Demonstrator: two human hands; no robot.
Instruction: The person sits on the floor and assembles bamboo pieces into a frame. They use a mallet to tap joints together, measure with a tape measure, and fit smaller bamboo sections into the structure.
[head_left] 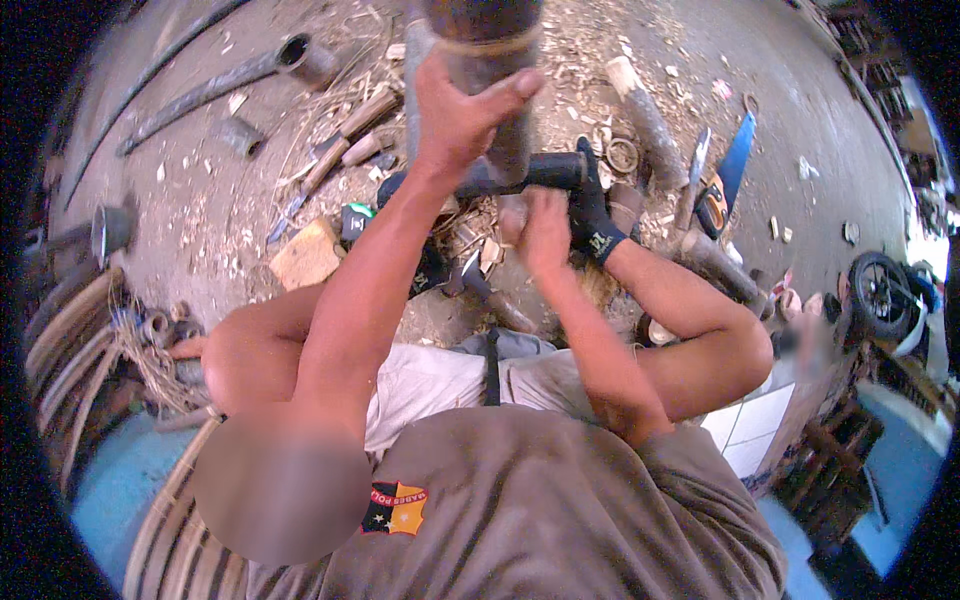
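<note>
Head view: left hand point(455, 125) braced on a thick brown cylinder point(490, 62), right hand point(547, 240) close to its lower end

The cylinder runs from the top edge down to just above the middle of the frame, with a paler ring around it near the top. The left hand grips it, thumb laid across the near face; its other fingers are mostly hidden. Behind the cylinder's lower end, a dark tube point(555, 172) lies crosswise between the person's feet.

The right hand, right of centre, is blurred. Its fingers look curled, and a rounded greyish piece point(512, 214) shows just beside them; whether they hold it, I cannot tell.

The person sits with knees spread, in a brown shirt point(560, 500) and pale shorts point(420, 385). A dark shoe point(595, 225) is on the right foot.

Wood shavings point(580, 75) are scattered over the grey floor point(690, 40), thickest at the upper middle. At the upper left, a long grey tube point(215, 95) lies slanting, near a short tube piece point(238, 137). A yellowish block point(305, 253) lies left of centre. At the upper right are a stout length of wood point(650, 125) and a saw with a blue blade point(738, 160) and an orange handle point(712, 207). Curved strips point(75, 325) are bundled along the left rim; a black wheel point(880, 295) stands near the right rim, with white tiles point(752, 432) below and left of it.
</note>
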